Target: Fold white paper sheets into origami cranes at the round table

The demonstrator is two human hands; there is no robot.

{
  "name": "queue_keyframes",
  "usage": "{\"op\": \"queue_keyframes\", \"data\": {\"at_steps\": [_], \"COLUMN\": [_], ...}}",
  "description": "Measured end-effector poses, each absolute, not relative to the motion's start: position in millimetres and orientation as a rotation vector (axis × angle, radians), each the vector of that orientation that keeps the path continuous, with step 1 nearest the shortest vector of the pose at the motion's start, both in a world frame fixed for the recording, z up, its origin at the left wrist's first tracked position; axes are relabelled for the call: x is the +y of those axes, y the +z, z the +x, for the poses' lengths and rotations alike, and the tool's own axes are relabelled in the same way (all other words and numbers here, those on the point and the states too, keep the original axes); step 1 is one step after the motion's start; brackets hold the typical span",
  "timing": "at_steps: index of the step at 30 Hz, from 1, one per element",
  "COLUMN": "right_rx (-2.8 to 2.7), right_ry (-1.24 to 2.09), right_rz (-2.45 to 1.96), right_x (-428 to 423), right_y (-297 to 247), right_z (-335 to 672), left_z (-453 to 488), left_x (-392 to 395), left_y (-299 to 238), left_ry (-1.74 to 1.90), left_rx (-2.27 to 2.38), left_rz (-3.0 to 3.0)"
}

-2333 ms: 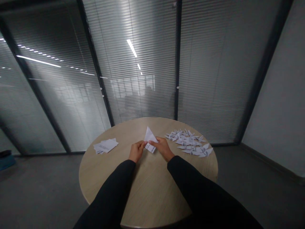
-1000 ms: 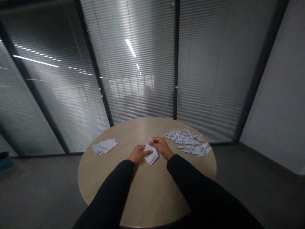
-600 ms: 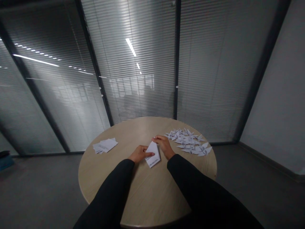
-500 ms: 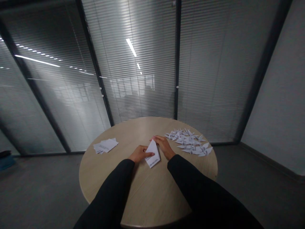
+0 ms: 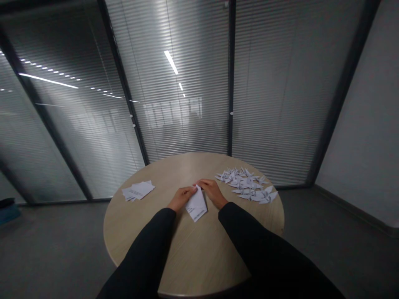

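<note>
A folded sheet of white paper (image 5: 197, 207) with printed lines near its lower edge lies on the wooden round table (image 5: 199, 257), forming a rough triangle. My left hand (image 5: 183, 198) rests at its upper left edge, and my right hand (image 5: 211, 192) comes in from the right. The fingertips of both hands meet at the sheet's top corner and pinch it. Black sleeves cover both forearms.
A small stack of white printed paper (image 5: 138, 190) lies on the table's left side. Several folded paper cranes (image 5: 247, 185) are piled on the right side. Glass partitions with blinds stand behind the table, and a blue object (image 5: 6, 215) sits on the floor at far left.
The sheet has gone from a raised triangle to lying flatter on the table, and its shape has changed with refolding. My hands have come closer together at its top corner.
</note>
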State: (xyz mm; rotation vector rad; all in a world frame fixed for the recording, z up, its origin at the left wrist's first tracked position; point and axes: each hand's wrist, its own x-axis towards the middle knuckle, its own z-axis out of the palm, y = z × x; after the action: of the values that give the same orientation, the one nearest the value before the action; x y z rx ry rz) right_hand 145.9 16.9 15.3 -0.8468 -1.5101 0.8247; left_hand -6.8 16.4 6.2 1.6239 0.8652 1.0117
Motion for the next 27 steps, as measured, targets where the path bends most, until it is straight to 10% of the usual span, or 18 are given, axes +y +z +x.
{"op": "queue_keyframes", "data": {"at_steps": [27], "right_rx": [-1.391], "right_ry": [0.573], "right_rz": [-1.047], "right_x": [33.3], "right_y": [11.7], "right_z": [156.8], "left_z": [-9.4], "left_x": [17.9], "left_y": [8.5], "left_ry": [1.013], "left_rx": [0.884], "left_rz": [1.815]}}
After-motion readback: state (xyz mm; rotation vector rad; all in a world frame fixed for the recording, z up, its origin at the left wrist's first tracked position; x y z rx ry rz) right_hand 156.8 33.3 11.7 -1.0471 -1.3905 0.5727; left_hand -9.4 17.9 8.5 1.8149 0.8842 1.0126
